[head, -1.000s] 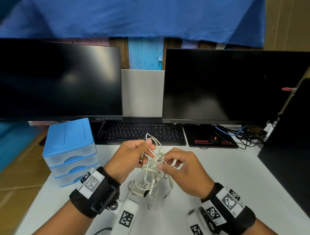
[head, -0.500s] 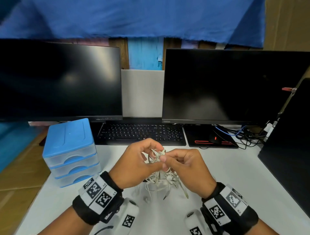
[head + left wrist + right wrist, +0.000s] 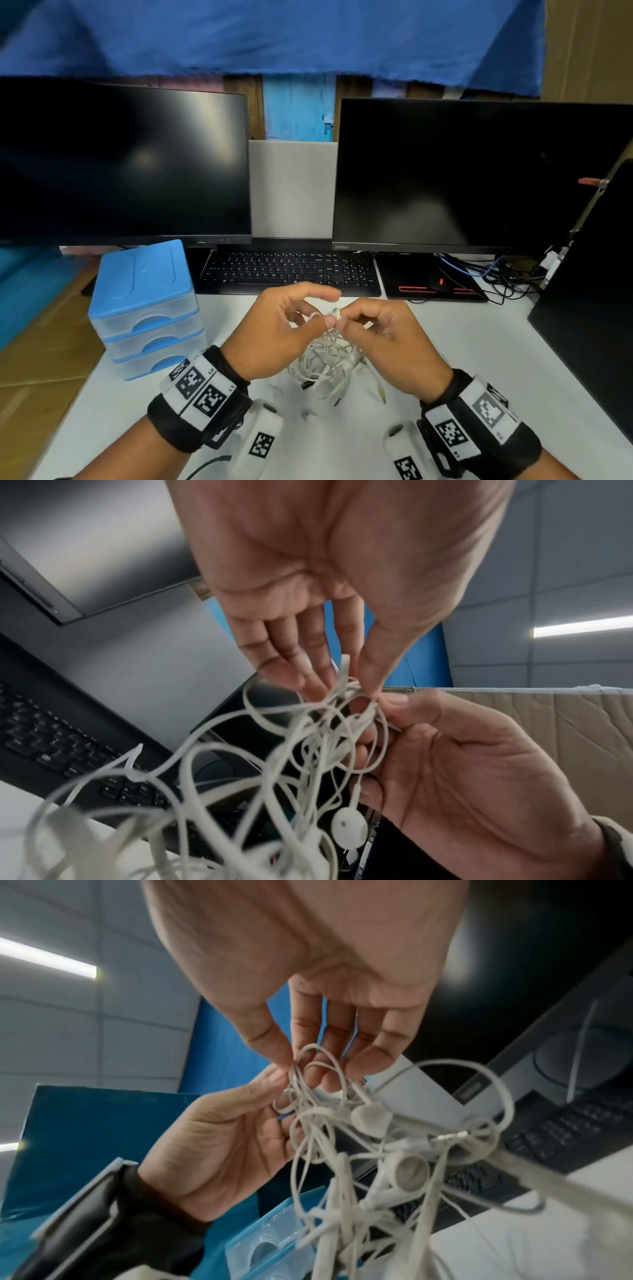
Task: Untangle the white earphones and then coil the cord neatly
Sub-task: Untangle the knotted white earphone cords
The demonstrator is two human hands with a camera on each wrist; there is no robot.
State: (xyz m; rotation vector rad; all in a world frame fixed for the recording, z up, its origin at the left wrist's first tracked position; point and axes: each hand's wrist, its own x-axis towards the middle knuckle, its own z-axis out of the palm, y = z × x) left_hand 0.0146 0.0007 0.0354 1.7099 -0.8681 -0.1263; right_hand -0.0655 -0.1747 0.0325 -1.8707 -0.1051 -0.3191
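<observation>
The white earphones (image 3: pixel 325 363) hang as a tangled bundle between my two hands, just above the white desk (image 3: pixel 479 359). My left hand (image 3: pixel 291 329) pinches cord loops at the top of the tangle with thumb and fingertips. My right hand (image 3: pixel 380 335) pinches the same knot from the other side, so the two hands almost touch. In the left wrist view the cord (image 3: pixel 308 750) spreads in many loops below the left hand (image 3: pixel 342 674), with one earbud (image 3: pixel 347 823) dangling. In the right wrist view, below the right hand (image 3: pixel 308 1066), two earbuds (image 3: pixel 407 1172) and the metal plug (image 3: pixel 452 1135) show in the bundle.
A black keyboard (image 3: pixel 291 270) lies just beyond my hands, under two dark monitors (image 3: pixel 472 171). A blue and clear drawer unit (image 3: pixel 144 308) stands at the left. A black mouse pad with a mouse (image 3: pixel 435 281) and loose cables (image 3: pixel 507 274) sit at the right. A dark panel (image 3: pixel 596 308) flanks the right edge.
Both hands came together at the top of the tangle. The tall loop that the left hand held up a second ago is gone, and the bundle hangs lower and more spread.
</observation>
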